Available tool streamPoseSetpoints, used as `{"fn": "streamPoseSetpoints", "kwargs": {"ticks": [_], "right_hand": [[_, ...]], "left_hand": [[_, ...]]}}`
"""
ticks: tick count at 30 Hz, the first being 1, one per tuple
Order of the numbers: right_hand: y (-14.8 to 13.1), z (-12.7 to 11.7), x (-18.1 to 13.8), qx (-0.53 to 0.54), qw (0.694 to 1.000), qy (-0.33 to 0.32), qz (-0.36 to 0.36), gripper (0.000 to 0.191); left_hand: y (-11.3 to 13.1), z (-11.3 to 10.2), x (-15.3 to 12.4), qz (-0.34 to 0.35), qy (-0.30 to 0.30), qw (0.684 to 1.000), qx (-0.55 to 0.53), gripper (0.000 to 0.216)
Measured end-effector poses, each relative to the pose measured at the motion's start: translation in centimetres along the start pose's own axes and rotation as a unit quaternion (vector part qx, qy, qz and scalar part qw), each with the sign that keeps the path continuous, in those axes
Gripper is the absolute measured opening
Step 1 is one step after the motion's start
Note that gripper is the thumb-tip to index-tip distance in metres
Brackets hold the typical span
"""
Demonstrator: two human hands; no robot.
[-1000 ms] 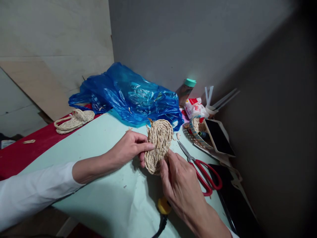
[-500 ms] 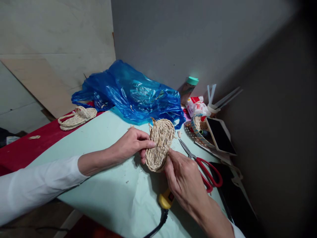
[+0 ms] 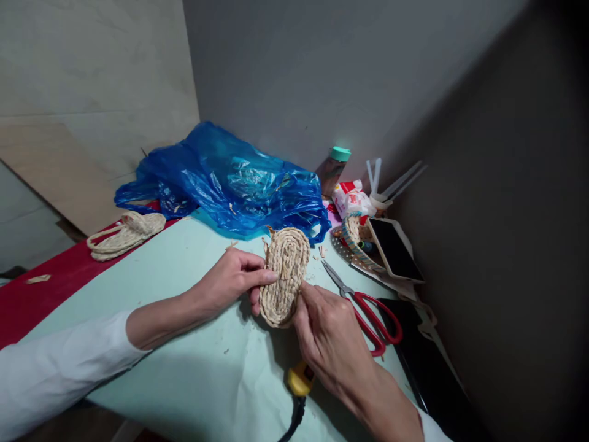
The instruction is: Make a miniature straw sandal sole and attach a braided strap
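1 blue bag (image 3: 230, 178) hogs the upper middle, red-handled scissors (image 3: 348, 293) sit right of center, and mid-frame the left hand (image 3: 234, 279) is clamped on a woven oval (image 3: 286, 276) while the right hand (image 3: 338, 325), half blocking a yellow tool (image 3: 300, 379), has fingertips together at the oval's right edge.

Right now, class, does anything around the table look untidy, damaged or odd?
Loose strands poke from the upper left edge of the woven oval, breaking its neat outline. A stray pale scrap lies on the red surface, away from the hands.
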State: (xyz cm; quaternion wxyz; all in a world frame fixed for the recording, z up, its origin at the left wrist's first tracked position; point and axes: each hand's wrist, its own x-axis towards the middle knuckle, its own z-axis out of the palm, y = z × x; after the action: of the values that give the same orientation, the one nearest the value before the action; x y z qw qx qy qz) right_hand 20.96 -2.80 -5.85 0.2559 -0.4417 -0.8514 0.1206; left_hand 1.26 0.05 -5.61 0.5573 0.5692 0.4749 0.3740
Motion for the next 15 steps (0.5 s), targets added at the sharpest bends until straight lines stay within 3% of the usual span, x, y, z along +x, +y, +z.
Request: {"fn": "streamPoseSetpoints", "kwargs": {"ticks": [7, 15], "right_hand": [[0.08, 0.55, -0.07, -0.034, 0.999, 0.03, -0.008, 0.024], [-0.09, 0.46, 0.18, -0.047, 0.999, 0.021, -0.005, 0.025]], "left_hand": [[-0.23, 0.01, -0.02, -0.009, -0.008, 1.0, -0.004, 0.035], [-0.28, 0.19, 0.03, -0.01, -0.001, 1.0, -0.012, 0.037]]}}
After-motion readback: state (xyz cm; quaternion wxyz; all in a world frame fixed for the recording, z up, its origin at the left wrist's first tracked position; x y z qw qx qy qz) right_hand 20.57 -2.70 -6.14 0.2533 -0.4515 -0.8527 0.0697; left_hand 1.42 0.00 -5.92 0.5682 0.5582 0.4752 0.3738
